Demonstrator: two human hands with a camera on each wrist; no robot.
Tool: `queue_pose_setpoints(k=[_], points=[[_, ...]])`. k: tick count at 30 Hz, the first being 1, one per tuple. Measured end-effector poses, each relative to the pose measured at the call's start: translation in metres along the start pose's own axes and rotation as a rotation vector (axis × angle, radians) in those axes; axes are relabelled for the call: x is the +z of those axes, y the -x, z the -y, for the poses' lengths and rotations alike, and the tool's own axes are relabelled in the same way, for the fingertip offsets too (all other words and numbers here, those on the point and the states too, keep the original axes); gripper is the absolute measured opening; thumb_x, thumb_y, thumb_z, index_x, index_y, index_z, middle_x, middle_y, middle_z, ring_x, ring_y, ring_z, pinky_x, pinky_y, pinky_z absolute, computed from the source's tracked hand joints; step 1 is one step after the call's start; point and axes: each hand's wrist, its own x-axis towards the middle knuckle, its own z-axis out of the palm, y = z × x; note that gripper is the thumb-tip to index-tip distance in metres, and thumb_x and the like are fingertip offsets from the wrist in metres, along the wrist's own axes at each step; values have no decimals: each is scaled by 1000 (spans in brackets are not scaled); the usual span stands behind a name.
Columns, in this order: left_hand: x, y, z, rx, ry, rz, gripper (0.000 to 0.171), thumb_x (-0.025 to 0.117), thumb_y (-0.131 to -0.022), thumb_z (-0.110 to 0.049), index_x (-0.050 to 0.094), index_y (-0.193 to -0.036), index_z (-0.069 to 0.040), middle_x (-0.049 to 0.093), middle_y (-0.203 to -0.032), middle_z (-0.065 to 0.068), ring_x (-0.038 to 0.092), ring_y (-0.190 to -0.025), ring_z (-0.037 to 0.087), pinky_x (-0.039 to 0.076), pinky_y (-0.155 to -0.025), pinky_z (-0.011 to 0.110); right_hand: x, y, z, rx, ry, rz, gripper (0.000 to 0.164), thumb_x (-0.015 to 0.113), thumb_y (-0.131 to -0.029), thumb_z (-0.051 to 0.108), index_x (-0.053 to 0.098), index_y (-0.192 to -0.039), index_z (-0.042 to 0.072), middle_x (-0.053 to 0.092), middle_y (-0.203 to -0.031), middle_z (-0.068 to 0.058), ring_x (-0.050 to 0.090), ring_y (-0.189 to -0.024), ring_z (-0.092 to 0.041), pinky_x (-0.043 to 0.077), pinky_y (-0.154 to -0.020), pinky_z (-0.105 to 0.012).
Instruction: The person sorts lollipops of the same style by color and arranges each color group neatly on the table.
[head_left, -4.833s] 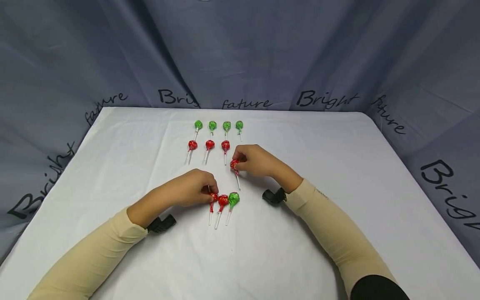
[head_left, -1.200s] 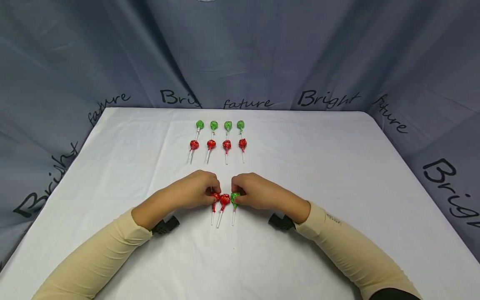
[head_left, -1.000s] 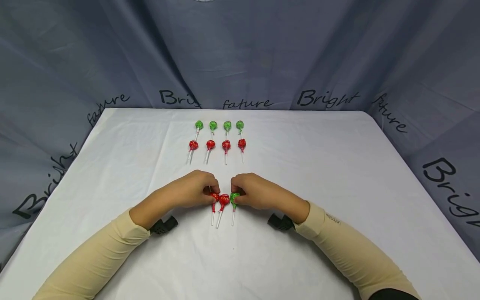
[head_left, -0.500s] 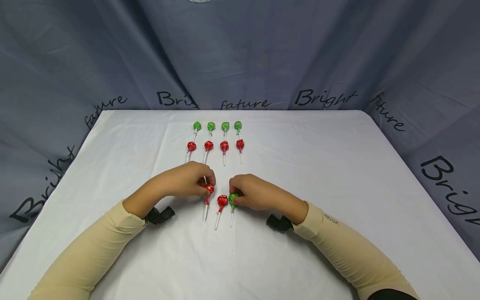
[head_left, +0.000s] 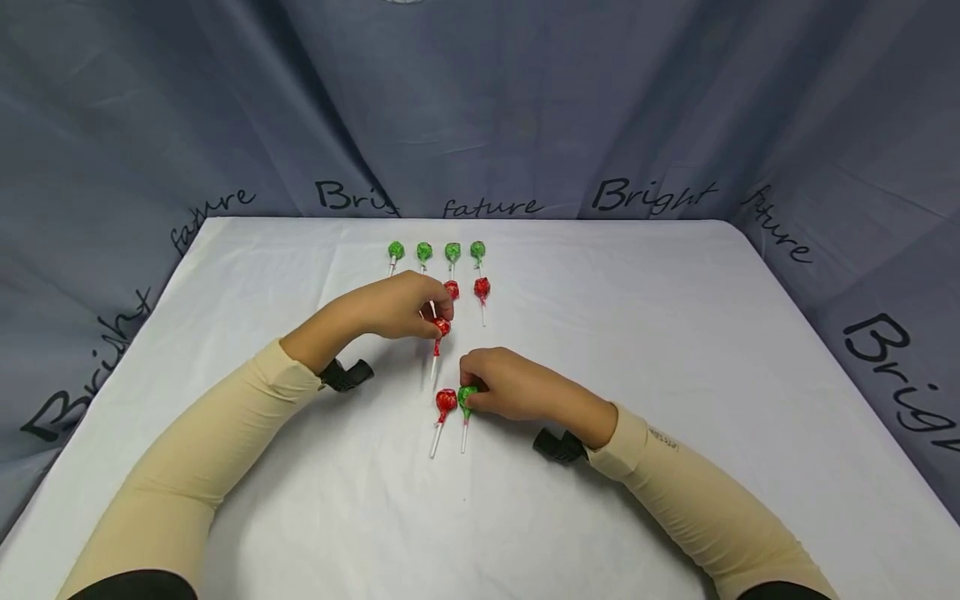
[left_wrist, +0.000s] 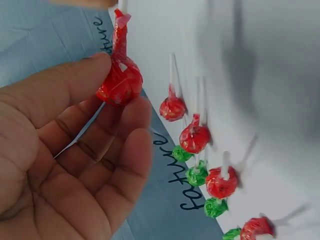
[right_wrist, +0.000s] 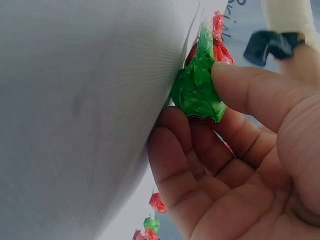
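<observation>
My left hand [head_left: 401, 304] pinches a red lollipop [left_wrist: 121, 82] by its wrapped head, its white stick pointing toward me, above the table's middle. It covers part of the red row behind. My right hand [head_left: 517, 385] pinches the head of a green lollipop [right_wrist: 199, 92] low at the tabletop. Just left of that one lies a single red lollipop [head_left: 446, 402]. Farther back are a row of green lollipops [head_left: 452, 252] and, nearer, a row of red lollipops [head_left: 482, 288], several in each; the left wrist view shows the red ones [left_wrist: 194, 137] lying on the cloth.
A white cloth [head_left: 637, 317] covers the table. Grey-blue curtains [head_left: 480, 108] with handwritten lettering hang behind and at both sides. Each wrist wears a small black camera, such as the left one [head_left: 347, 375].
My left hand has lifted a red lollipop from the near group and carried it forward. My right hand earlier set a red lollipop at the red row's right end, then took hold of the green one.
</observation>
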Motion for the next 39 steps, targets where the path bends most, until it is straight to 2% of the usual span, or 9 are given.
queue_pose_setpoints(k=[5, 9, 16, 19, 23, 30, 35, 39], points=[[-4, -24, 8, -4, 19, -4, 13, 74, -85, -5, 67, -95, -10, 66, -94, 0, 63, -93, 17, 49, -85, 35, 2, -1, 0, -7, -21, 9, 16, 72, -89, 8, 57, -86, 12, 51, -79, 4, 47, -74, -11, 41, -68, -25], [-4, -41, 13, 25, 31, -9, 13, 74, -86, -7, 68, -97, -10, 65, -96, 1, 61, -93, 18, 49, -85, 34, 2, -1, 2, -13, -8, 11, 15, 72, -89, 8, 58, -86, 11, 51, -80, 4, 48, -75, -12, 42, -70, -25], [-4, -69, 14, 52, 88, -79, 15, 73, -89, -8, 68, -103, -10, 66, -101, 1, 62, -98, 15, 52, -77, 31, 0, 0, 3, -17, 14, 2, 14, 72, -89, 7, 58, -87, 10, 53, -82, 2, 48, -77, -12, 42, -72, -26], [-5, -82, 14, 58, 108, -100, 15, 73, -89, -9, 68, -104, -10, 67, -101, 1, 62, -97, 15, 51, -80, 31, 0, 0, 2, -13, 16, 2, 13, 72, -89, 7, 59, -89, 10, 54, -83, 2, 48, -77, -12, 42, -72, -27], [-4, -99, 18, 56, 72, -116, 17, 73, -89, -11, 68, -105, -10, 67, -104, 1, 62, -100, 14, 49, -88, 31, 1, 0, 0, -11, 11, 8, 13, 72, -90, 7, 59, -89, 9, 54, -83, 1, 48, -78, -13, 42, -72, -26], [1, -125, 22, 18, 28, -66, 15, 72, -90, -11, 69, -104, -10, 67, -104, 1, 61, -100, 15, 48, -91, 30, 1, 1, -1, -20, 22, 2, 13, 71, -89, 5, 58, -88, 9, 52, -82, 1, 47, -76, -12, 41, -73, -26], [5, -138, 18, -31, -20, -37, 12, 72, -89, -13, 69, -101, -13, 66, -102, 1, 58, -94, 16, 47, -87, 30, 1, 2, -1, -21, 16, 3, 13, 70, -89, 5, 58, -88, 9, 52, -82, 1, 47, -77, -12, 41, -72, -26], [7, -146, 15, -32, -41, -23, 12, 70, -90, -12, 68, -101, -11, 65, -100, 3, 58, -90, 18, 48, -81, 29, 0, 2, -2, -27, 15, 2, 13, 70, -90, 5, 58, -88, 9, 52, -82, 2, 47, -77, -12, 42, -72, -26]])
